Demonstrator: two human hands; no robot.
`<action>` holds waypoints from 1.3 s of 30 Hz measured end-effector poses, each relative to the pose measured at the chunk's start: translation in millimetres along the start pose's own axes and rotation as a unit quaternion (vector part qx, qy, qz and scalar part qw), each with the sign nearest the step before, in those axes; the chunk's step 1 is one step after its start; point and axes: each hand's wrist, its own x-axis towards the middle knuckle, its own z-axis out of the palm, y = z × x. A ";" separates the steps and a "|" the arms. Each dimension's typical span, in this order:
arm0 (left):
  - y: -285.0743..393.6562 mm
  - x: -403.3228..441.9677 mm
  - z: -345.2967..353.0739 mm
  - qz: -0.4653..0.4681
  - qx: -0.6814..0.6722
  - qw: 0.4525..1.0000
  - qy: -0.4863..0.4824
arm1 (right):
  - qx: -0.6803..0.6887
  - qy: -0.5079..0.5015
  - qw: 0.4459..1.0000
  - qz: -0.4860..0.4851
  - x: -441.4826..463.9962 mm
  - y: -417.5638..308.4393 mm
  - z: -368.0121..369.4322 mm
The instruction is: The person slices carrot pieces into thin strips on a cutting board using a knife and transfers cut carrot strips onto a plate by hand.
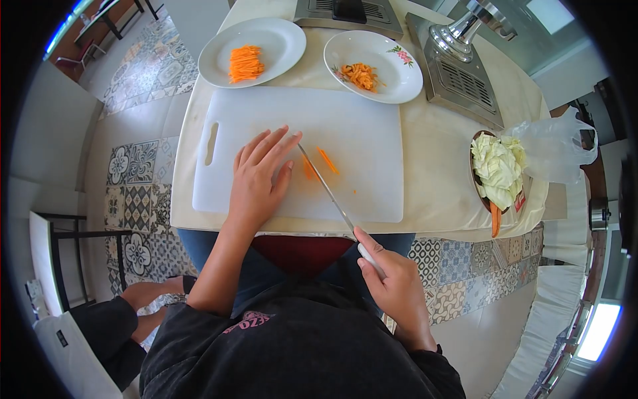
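My right hand (393, 279) is closed around the pale handle of a kitchen knife (339, 205). The blade slants up and left across the white cutting board (302, 113). My left hand (258, 178) lies on the board with fingers stretched out, its index fingertip close to the knife's tip; whether they touch I cannot tell. A few carrot strips (327, 161) lie beside the blade, some partly behind it. Beyond the board, a plain white plate (286, 40) bears a neat pile of carrot matchsticks (245, 64). A flowered plate (399, 83) holds carrot scraps (359, 76).
At the right, a bowl of cabbage leaves (497, 169) has a carrot (496, 219) at its near edge and a clear plastic bag (558, 143) beside it. Metal stoves (458, 83) stand along the back. A seated person's leg (149, 292) shows at lower left.
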 end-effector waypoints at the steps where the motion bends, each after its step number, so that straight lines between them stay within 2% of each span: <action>1: -0.4 0.1 0.5 0.002 0.012 1.000 -0.010 | -0.007 -0.001 1.000 0.000 0.7 -0.3 -0.5; 16: -2.7 -2.3 3.1 -0.006 0.039 0.999 -0.036 | 0.005 0.000 1.000 -0.022 3.3 -1.4 0.7; 23: 2.4 -1.1 1.2 -0.012 0.039 0.998 -0.045 | 0.005 -0.001 1.000 -0.003 3.3 -0.2 -3.1; 39: -1.8 -3.3 1.5 -0.012 0.027 0.999 -0.029 | 0.012 -0.014 1.000 0.005 4.4 -1.3 -1.8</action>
